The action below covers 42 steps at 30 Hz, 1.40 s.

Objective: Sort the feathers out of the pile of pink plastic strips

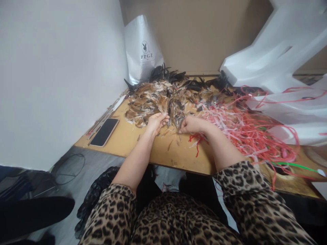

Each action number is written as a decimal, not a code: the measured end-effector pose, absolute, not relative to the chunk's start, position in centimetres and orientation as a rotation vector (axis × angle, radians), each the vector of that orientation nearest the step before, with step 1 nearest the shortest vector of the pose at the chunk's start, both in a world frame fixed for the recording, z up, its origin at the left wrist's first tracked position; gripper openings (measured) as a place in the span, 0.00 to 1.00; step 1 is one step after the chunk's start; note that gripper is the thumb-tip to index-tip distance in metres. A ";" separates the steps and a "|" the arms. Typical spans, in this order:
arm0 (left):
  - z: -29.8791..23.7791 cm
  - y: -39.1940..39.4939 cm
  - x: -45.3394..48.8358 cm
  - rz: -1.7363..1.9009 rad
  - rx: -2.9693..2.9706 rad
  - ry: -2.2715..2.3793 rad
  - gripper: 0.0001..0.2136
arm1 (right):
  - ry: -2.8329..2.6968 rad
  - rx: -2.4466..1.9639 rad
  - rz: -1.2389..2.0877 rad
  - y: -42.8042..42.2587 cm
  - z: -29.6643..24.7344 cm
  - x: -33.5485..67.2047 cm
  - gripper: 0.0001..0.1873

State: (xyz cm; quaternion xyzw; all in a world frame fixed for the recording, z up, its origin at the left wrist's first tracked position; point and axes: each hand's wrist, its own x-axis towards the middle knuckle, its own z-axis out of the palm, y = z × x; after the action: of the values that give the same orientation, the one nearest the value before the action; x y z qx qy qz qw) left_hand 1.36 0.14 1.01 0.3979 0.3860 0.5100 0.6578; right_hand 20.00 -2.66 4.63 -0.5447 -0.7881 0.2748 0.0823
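A big heap of brown, tan and black feathers (163, 95) lies across the back of a wooden table (153, 149). My left hand (156, 123) is at the heap's near edge, fingers curled around a few feathers. My right hand (190, 125) rests just to the right of it, fingers pinched together on feathers at the same edge. Loose feathers are scattered on the wood in front of both hands. My arms wear leopard-print sleeves.
A tangle of red and pink strips (242, 129) covers the table's right side. A phone (104, 132) lies at the left edge. A silver bag (143, 51) leans at the back corner. White foam pieces (276, 54) stand right. The wall is close on the left.
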 end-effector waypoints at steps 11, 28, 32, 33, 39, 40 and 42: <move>1.2 0.1 1.3 1.128 0.869 0.853 0.08 | -2.295 -1.586 0.845 -3.0 4.4 18.7 0.04; 1.2 -1.1 1.6 0.825 0.850 0.628 0.03 | -1.296 -1.260 0.821 -1.3 2.4 17.1 0.08; 1.2 -0.9 1.5 0.828 0.784 0.567 0.03 | -1.310 -1.234 0.866 -1.5 1.9 16.2 0.08; 1.2 -0.8 1.5 0.831 0.758 0.558 0.03 | -1.292 -1.222 0.908 -1.5 1.9 16.1 0.08; 1.9 -1.0 1.0 0.848 0.594 0.492 0.03 | -1.010 -1.017 1.428 -2.0 3.1 16.5 0.14; 2.0 -1.1 1.0 0.843 0.579 0.474 0.04 | -1.003 -0.966 1.529 -2.1 3.2 16.6 0.14; 2.2 -1.3 0.9 0.831 0.555 0.454 0.04 | -1.007 -0.882 1.680 -2.3 3.4 16.6 0.15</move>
State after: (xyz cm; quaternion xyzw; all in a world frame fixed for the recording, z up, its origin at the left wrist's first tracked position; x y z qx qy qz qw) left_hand 0.93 -1.26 2.21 0.2640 0.2160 0.3948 0.8531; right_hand 16.64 -2.35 3.41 -0.3609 -0.4122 0.6874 0.4767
